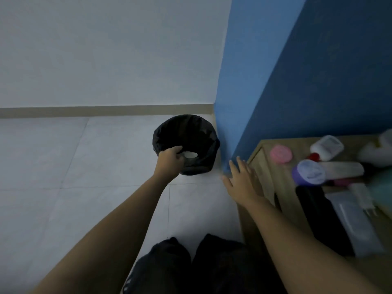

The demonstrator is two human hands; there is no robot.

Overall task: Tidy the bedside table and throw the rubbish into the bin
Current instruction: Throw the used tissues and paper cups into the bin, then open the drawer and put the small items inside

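The black-lined bin (203, 132) stands on the floor by the corner of the blue wall. My left hand (169, 159) reaches over its near rim, fingers curled, with a small white oval scrap (190, 154) at the fingertips above the bin's mouth. My right hand (241, 179) hovers flat with fingers spread beside the left front corner of the wooden bedside table (265, 158) and holds nothing. On the table lie a pink round lid (280, 153), a purple jar with a pale lid (310, 172), a white bottle (326, 147) and a cream tube (341, 169).
Nearer on the table lie a long black object (316, 211), a grey pouch (352, 221) and a white plug (362, 196). The blue wall (297, 81) rises behind the table. Pale floor tiles (63, 166) spread to the left. My dark-trousered knees (191, 266) are below.
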